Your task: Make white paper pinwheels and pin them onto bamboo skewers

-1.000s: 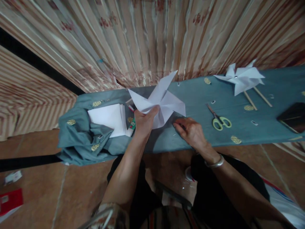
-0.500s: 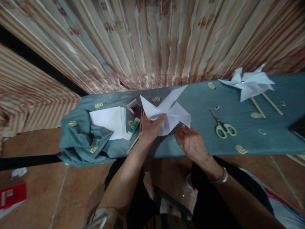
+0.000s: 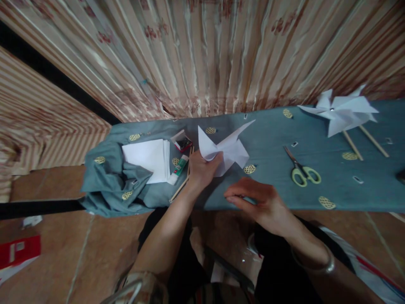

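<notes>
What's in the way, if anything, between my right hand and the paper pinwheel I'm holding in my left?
Nothing visible: only a short gap over the blue-green cloth separates your right hand from the pinwheel. The scissors lie off to the right, outside that gap.

No legible txt or nos.
</notes>
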{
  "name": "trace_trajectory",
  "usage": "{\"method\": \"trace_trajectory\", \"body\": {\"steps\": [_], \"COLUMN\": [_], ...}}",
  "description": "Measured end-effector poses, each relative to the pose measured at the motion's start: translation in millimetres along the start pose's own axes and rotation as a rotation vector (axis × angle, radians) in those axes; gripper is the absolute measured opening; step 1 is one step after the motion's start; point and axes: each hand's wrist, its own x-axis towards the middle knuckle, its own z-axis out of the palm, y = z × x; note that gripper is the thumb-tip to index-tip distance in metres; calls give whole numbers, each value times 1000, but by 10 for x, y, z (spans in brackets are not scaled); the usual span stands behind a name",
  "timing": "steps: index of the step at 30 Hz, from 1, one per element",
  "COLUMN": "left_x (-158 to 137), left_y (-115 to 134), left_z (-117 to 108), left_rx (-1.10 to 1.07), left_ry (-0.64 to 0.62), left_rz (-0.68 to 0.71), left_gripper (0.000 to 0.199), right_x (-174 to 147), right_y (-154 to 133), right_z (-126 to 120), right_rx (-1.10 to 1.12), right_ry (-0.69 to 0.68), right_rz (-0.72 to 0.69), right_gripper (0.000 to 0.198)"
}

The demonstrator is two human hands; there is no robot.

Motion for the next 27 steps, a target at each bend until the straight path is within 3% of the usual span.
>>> {"method": "trace_trajectory", "body": {"steps": [4,8,15,21,27], "left_x": [-55,-118,-181,-193,-218], "left_y": [64,112,102,97,146], "left_z": [62,114,130,162,167], "left_rx": [-19,-32,29,-77,-146], "left_ry": [-39,-111,-166,-171,-190], "left_rz": [30,35,0,-37,-89], "left_gripper": [16,13,11,12,16], "right_x": [69,110,137,154,166], "right_y": [51,151,65,163,305], "right_z": [-129,-160,-147,-113,-105], "right_rx": [38,-80,-423,-339,-162], "right_ry": [240,351,427,497,449], "right_rz": [103,84,-168,-21,100], "right_gripper": [9,11,17,8,6]}}
